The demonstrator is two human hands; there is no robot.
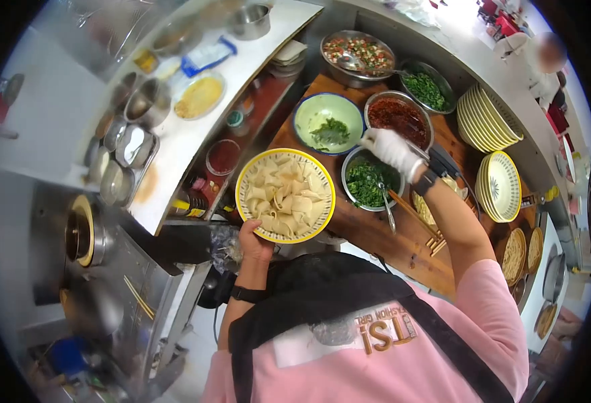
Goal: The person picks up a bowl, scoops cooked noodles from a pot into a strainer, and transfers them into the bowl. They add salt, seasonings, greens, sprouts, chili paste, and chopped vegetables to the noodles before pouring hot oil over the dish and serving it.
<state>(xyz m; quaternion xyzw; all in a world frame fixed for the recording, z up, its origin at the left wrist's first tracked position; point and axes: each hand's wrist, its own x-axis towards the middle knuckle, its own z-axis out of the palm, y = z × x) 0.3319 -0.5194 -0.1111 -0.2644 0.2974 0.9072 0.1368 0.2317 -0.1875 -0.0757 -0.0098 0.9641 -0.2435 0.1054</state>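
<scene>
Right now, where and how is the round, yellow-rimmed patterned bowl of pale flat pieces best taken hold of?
Probably by the bowl's yellow rim, coming from the right, thumb over the edge, fingers beneath. The bare left hand holds the lower-left rim, leaving the right side uncovered. The opening faces up and the pale pieces nearly fill it, so keep it level.

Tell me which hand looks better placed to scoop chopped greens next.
Probably the right hand: gloved, it hovers by the steel bowl of greens and its spoon, while the left hand is occupied holding the yellow-rimmed bowl.
</scene>
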